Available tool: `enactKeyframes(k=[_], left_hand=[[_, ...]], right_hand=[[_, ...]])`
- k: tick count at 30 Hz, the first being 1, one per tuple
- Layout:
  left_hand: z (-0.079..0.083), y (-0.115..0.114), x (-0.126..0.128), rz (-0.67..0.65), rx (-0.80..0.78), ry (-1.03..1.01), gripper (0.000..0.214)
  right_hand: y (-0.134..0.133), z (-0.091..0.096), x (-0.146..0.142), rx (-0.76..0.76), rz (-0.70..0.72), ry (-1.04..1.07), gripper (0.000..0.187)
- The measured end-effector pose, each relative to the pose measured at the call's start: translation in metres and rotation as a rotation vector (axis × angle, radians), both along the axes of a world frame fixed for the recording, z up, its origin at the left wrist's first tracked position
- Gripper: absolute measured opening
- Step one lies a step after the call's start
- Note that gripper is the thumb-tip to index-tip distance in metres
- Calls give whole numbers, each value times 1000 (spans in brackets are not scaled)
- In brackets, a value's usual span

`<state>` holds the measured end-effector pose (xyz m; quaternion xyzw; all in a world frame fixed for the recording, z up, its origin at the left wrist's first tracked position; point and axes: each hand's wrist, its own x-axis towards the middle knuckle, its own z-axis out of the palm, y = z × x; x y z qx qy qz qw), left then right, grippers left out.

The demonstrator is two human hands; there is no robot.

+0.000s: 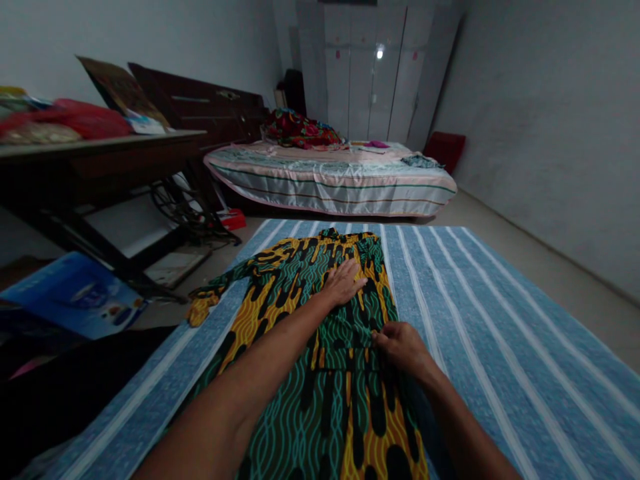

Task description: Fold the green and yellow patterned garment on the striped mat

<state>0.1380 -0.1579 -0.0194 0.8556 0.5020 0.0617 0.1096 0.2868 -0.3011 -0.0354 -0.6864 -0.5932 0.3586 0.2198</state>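
Observation:
A long-sleeved dress [295,400] in green, yellow and black pattern lies spread on a blue striped cloth [465,313]. Its collar points away from me, and one sleeve stretches out to the left. My left hand [344,283] rests flat on the upper part of the dress, fingers extended. Lower down, at the right edge near the waist, my right hand [403,343] pinches the sleeve fabric between thumb and fingers. The other sleeve is folded in over the front of the dress. My forearms hide part of the skirt.
Beyond the cloth stands a bed [330,177] with a red floral blanket [303,128]. A treadle table [145,143] with bags on it is on the left, above a blue box [75,293]. A pale wardrobe [363,80] stands at the back.

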Motion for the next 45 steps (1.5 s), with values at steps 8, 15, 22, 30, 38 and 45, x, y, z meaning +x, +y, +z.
enactKeyframes(k=[8, 15, 22, 30, 38, 45], left_hand=[[12, -82, -71, -12, 125, -185, 30], [19, -174, -99, 37, 72, -109, 34], [17, -186, -76, 156, 133, 7, 26], [11, -176, -66, 213, 121, -28, 22], [33, -187, -62, 201, 157, 231, 20], [29, -186, -66, 172, 33, 306, 26]], right_hand=[[-7, 18, -7, 72, 6, -236, 24], [-2, 2, -9, 162, -63, -41, 26], [1, -6, -9, 133, -192, 350, 15], [5, -10, -9, 83, -220, 479, 17], [8, -20, -12, 71, -186, 524, 22], [7, -23, -9, 75, -133, 475, 23]])
